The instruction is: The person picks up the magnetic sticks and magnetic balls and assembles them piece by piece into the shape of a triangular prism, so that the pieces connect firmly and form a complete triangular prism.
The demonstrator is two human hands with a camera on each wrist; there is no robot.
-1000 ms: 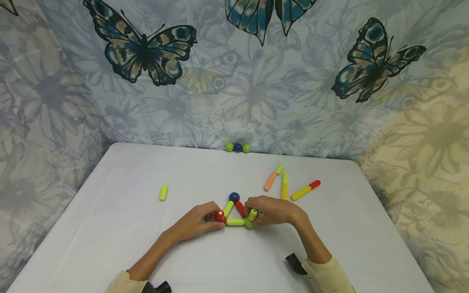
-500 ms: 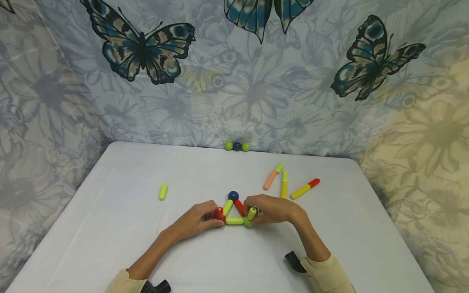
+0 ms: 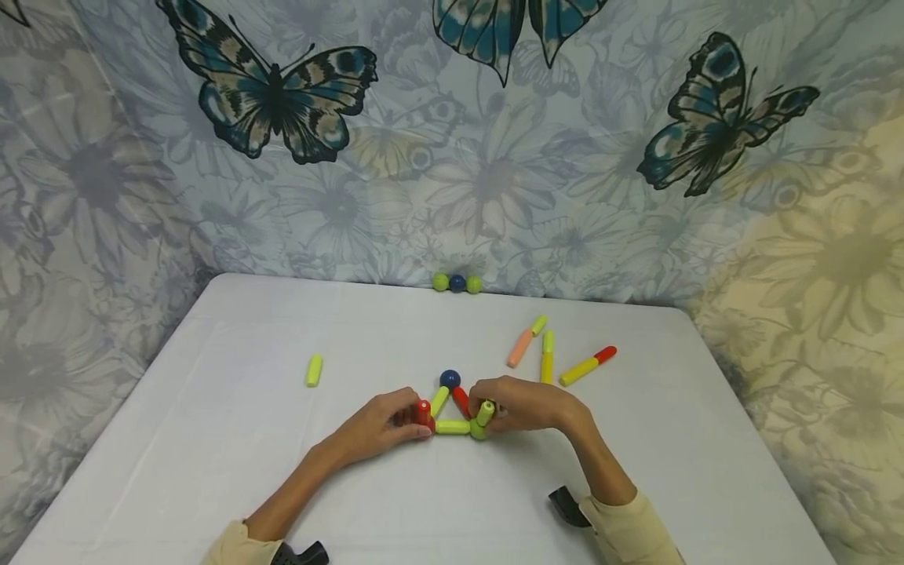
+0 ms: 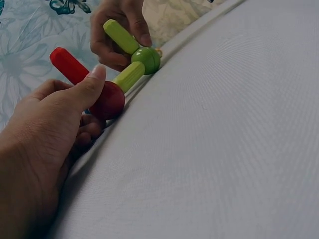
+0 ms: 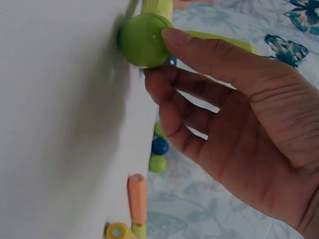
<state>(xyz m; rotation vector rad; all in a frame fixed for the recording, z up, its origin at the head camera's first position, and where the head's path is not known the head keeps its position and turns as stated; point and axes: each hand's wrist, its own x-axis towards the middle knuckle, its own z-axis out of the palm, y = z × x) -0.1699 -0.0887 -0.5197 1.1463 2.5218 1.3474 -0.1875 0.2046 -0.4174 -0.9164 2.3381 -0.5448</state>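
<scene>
You're squaring up the corners, it seems: left hand [image 3: 384, 424] pinching the red ball [image 4: 109, 101], nearer you and left of the blue ball [image 3: 450, 380]; right hand [image 3: 526, 404] pinching the green ball [image 5: 145, 41], nearer you and right of it. The stick triangle [image 3: 439, 402] points away from you to the blue ball, its base stick [image 4: 128, 76] lying left to right. Red post [image 4: 69, 65] and lime post [image 4: 121, 36] point up! Next probably calls for steady corners while you top them.

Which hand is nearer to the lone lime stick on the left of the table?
Left. The lime stick lies beyond the left hand and to its left; the right hand is farther off to the right, holding the green ball.
</scene>
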